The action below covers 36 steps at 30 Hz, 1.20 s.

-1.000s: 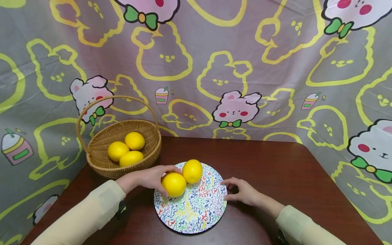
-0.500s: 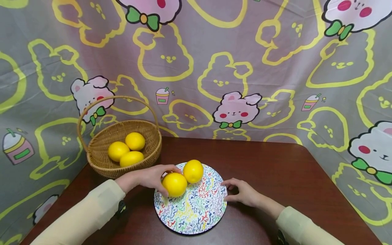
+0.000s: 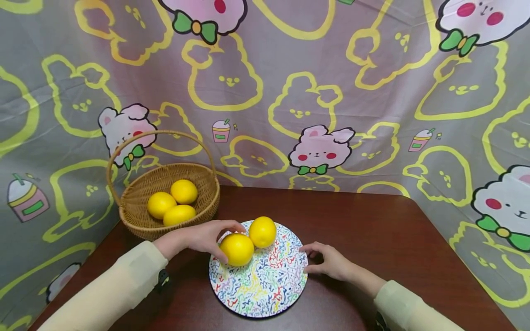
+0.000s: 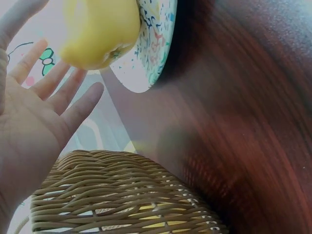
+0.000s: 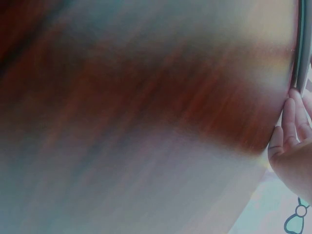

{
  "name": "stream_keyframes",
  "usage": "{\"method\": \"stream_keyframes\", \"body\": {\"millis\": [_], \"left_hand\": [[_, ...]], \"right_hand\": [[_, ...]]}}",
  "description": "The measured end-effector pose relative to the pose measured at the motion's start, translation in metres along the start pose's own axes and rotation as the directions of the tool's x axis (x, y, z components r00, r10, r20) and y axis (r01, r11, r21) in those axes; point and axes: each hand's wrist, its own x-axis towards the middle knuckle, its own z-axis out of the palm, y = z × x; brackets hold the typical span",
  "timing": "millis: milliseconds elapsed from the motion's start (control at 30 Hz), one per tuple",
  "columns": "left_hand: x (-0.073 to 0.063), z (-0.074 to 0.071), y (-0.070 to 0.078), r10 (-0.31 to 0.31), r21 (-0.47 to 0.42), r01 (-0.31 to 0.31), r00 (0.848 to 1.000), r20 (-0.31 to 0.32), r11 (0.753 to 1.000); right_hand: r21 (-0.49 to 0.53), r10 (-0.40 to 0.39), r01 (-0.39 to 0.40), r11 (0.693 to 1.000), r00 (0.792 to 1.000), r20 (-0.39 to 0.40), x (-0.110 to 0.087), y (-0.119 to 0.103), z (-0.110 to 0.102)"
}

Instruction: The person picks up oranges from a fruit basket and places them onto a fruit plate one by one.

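Observation:
Two yellow lemons rest on a round plate [image 3: 265, 294] with a colourful squiggle pattern. My left hand [image 3: 198, 236] curves loosely about the nearer lemon [image 3: 237, 249], thumb at its front and fingertips at its back left. In the left wrist view the fingers of that hand [image 4: 34, 117] are spread and fairly straight, with space between palm and lemon [image 4: 102, 34]. Beyond it sits the other lemon [image 3: 262, 232]. At the plate's right edge, my right hand [image 3: 333, 263] has thumb and fingertips against the rim; its fingers [image 5: 289, 114] look extended in the right wrist view.
A wicker basket [image 3: 145, 227] with a tall arched handle stands at the back left and holds three lemons [image 3: 179, 215]. It is close behind my left wrist. The dark wooden table [image 3: 356, 216] ends at a hanging cloth [image 3: 256, 59] with cartoon rabbits.
My left hand has drawn back slightly to the left from the nearer lemon. The lemons, plate and right hand keep their places; the view shifts slightly.

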Motion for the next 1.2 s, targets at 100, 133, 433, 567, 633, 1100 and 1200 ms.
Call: {"method": "stream_keyframes", "body": {"millis": [100,133,433,567,633,1100,1200], "left_hand": [[-0.001,-0.002,0.002,0.007,-0.009,-0.007,1.000,0.002,1.000],[-0.002,-0.003,0.003,0.009,-0.014,-0.009,1.000,0.003,1.000],[-0.009,-0.009,0.007,0.021,0.025,-0.020,0.999,-0.030,0.999],[-0.015,-0.012,0.012,0.017,0.050,-0.014,0.998,-0.055,0.999],[-0.017,-0.013,0.013,0.021,0.057,-0.017,0.997,-0.068,0.998],[-0.037,-0.037,0.026,0.012,0.043,-0.006,0.989,-0.145,0.999],[-0.042,-0.043,0.028,-0.006,0.065,0.017,0.986,-0.168,0.998]], "right_hand": [[-0.001,0.006,-0.006,1.000,1.000,0.001,0.000,0.000,0.000],[-0.001,0.005,-0.005,1.000,1.000,0.001,0.000,-0.001,0.000],[0.015,-0.039,0.039,0.999,0.999,-0.015,-0.001,-0.002,0.000],[0.017,-0.014,0.014,1.000,1.000,-0.010,-0.001,-0.002,0.000],[0.016,-0.003,0.003,1.000,1.000,-0.006,-0.001,-0.001,0.000],[0.009,-0.008,0.008,1.000,1.000,-0.007,-0.002,-0.002,0.000],[0.010,-0.018,0.018,1.000,1.000,-0.009,-0.001,-0.002,0.000]]}}
